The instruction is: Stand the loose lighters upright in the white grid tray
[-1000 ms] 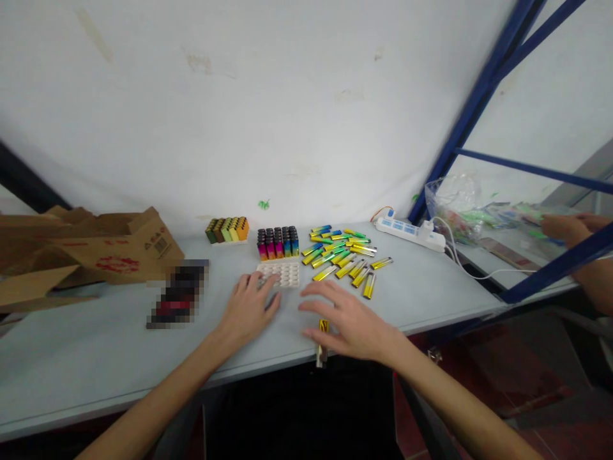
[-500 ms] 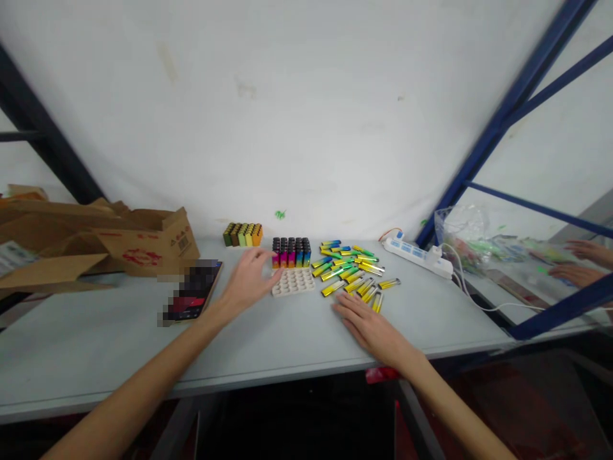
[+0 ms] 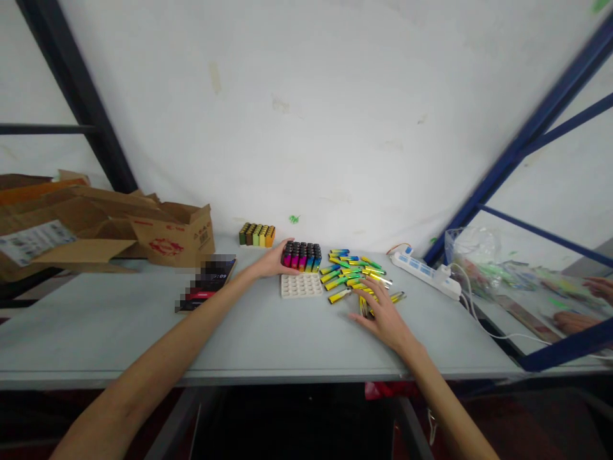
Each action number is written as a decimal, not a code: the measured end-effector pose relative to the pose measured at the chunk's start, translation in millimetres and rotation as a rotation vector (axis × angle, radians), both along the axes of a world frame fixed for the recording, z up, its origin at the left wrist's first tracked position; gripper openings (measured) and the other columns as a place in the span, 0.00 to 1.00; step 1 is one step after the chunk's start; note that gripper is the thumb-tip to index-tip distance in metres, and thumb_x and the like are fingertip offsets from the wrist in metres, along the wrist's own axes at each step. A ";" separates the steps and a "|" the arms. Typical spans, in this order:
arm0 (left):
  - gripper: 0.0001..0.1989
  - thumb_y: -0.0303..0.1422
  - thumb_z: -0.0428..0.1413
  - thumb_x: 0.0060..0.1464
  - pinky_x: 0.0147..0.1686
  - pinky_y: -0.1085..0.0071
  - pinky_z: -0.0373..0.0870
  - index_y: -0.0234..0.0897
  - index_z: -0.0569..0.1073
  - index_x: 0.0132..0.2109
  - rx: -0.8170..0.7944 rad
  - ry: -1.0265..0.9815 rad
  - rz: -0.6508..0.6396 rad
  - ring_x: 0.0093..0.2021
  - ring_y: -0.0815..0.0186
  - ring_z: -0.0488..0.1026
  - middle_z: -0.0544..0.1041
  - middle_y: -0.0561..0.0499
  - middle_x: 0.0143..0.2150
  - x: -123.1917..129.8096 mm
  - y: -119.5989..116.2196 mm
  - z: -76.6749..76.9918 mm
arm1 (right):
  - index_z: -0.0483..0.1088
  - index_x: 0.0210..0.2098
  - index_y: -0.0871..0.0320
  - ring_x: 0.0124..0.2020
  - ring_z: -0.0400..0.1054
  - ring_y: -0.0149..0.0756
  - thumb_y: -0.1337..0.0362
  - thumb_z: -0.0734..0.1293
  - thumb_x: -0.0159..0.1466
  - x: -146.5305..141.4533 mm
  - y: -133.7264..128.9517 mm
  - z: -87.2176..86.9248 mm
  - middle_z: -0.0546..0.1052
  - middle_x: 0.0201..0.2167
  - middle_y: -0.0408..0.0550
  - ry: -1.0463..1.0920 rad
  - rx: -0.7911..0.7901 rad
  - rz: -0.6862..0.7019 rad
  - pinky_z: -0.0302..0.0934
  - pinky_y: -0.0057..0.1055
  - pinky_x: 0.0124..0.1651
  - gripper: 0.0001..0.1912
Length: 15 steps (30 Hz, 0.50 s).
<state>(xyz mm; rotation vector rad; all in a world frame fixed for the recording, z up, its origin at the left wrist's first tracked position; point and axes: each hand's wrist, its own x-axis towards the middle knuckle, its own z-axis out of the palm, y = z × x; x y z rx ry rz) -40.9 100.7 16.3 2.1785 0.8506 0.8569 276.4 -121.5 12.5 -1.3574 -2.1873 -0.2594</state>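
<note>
On the grey table (image 3: 268, 345), the right hand (image 3: 380, 313) arches, fingers parted, over loose metallic lighter cases (image 3: 339, 296), whether gripping any I cannot tell; sweeping could scatter them; the left hand (image 3: 272, 260) grasps the black-capped lighter block (image 3: 306, 257) by one end; uneven squeezing could topple it onto the white dimpled tray (image 3: 301, 286) in front.

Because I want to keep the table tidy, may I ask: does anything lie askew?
Yes: the loose shiny pieces lie at mixed angles near the right hand, unlike the neat upright rows at the left hand.
</note>
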 end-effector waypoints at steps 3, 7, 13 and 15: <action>0.47 0.49 0.71 0.39 0.60 0.57 0.69 0.35 0.64 0.62 -0.006 -0.054 -0.008 0.56 0.52 0.75 0.76 0.42 0.56 -0.9 -3.6 0.0 | 0.68 0.59 0.55 0.65 0.65 0.47 0.59 0.64 0.72 -52.0 27.4 9.3 0.73 0.59 0.58 -0.026 -0.017 0.170 0.53 0.60 0.71 0.17; 0.41 0.50 0.71 0.38 0.52 0.57 0.73 0.35 0.67 0.55 0.012 -0.015 0.088 0.49 0.52 0.76 0.78 0.45 0.48 -3.5 -8.9 0.4 | 0.69 0.58 0.64 0.63 0.66 0.50 0.61 0.65 0.71 -110.2 63.3 8.1 0.73 0.59 0.64 -0.074 -0.115 0.187 0.60 0.53 0.68 0.19; 0.41 0.53 0.71 0.38 0.46 0.60 0.73 0.36 0.67 0.53 0.017 0.040 0.158 0.46 0.53 0.76 0.78 0.45 0.48 -7.5 -11.5 -1.2 | 0.70 0.53 0.60 0.65 0.62 0.50 0.50 0.69 0.68 -107.1 48.5 2.9 0.68 0.62 0.64 -0.034 -0.189 0.248 0.60 0.51 0.66 0.22; 0.41 0.53 0.71 0.36 0.46 0.61 0.73 0.36 0.68 0.53 0.024 0.074 0.181 0.46 0.53 0.76 0.79 0.46 0.48 -7.1 -11.9 0.5 | 0.70 0.49 0.59 0.66 0.60 0.53 0.46 0.73 0.63 -99.9 36.0 6.5 0.66 0.63 0.66 -0.009 -0.231 0.263 0.60 0.52 0.65 0.26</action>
